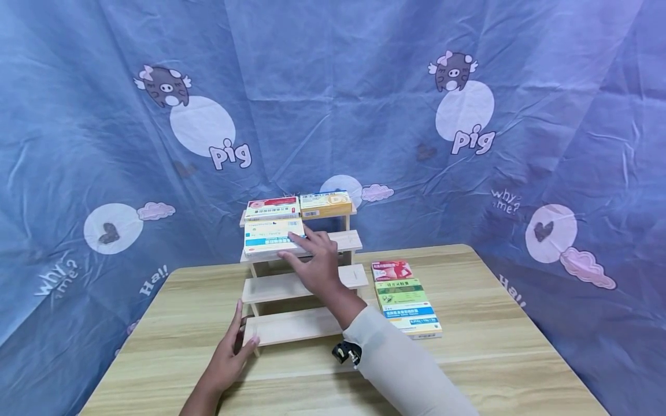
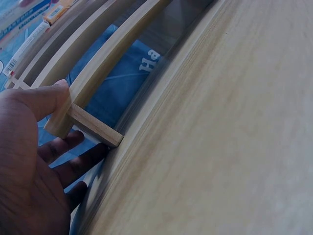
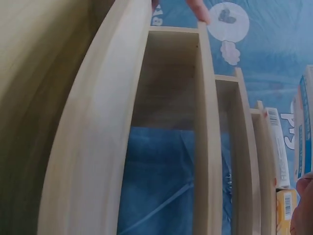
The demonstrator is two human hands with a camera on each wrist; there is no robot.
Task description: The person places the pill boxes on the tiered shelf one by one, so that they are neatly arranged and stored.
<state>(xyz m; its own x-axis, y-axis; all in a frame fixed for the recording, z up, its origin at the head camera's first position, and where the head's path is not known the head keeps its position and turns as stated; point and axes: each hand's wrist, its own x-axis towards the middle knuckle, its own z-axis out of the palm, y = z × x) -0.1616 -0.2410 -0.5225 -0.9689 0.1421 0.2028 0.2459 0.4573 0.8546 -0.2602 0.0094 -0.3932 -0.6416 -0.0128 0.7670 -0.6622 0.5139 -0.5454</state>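
Note:
A pale wooden stepped rack point(image 1: 291, 327) with several tiers stands on the table. My left hand point(image 1: 229, 352) grips the left end of its lowest tier, thumb on the board and the other fingers spread beside the support in the left wrist view. With the thumb at its front edge and fingers over its right end, my right hand point(image 1: 318, 260) holds a white, blue and yellow medicine box point(image 1: 270, 236) at the left of the second tier from the top. In the right wrist view this box point(image 3: 304, 127) appears at the right edge, beyond the tiers.
On the top tier lie a red-and-white medicine box point(image 1: 272, 209) and a yellow-and-white one point(image 1: 326, 203). Right of the rack, a red box point(image 1: 391, 270), a green box point(image 1: 400, 294) and a blue-and-white box point(image 1: 412, 319) lie in a row. A blue printed curtain point(image 1: 333, 86) hangs behind.

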